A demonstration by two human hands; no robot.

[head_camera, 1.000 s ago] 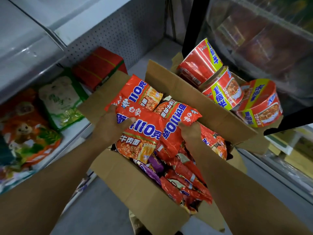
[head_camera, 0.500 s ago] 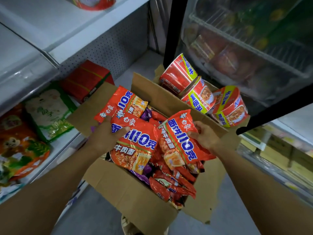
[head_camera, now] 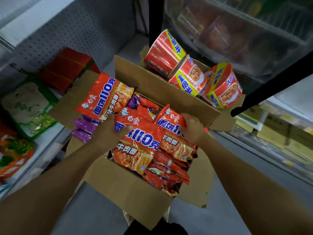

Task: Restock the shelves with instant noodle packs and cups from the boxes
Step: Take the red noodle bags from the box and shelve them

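Left hand: the left hand point(head_camera: 108, 133) at frame centre grips two orange noodle packs — the front pack point(head_camera: 137, 141) under its thumb and a rear pack point(head_camera: 105, 94) fanned out toward the upper left.
Right hand: the right hand point(head_camera: 193, 128) just right of centre has its fingers curled round the top edge of a third orange pack point(head_camera: 174, 133).
Pack box: the open cardboard box point(head_camera: 122, 189) fills the middle of the frame, with many orange packs and a few purple packs point(head_camera: 84, 128) lying in it.
Cups: three red noodle cups point(head_camera: 188, 75) lie tilted in a second box point(head_camera: 218, 114) at upper centre-right.
Progress: early, by my judgement — both boxes look nearly full, and the packs in hand are not yet shelved.
Shelf: the white shelf point(head_camera: 49, 143) at the left edge already carries green, orange and red bagged goods.
Room: a narrow grey aisle floor, a pegboard shelf back at upper left, and a glass-fronted cooler at upper right.
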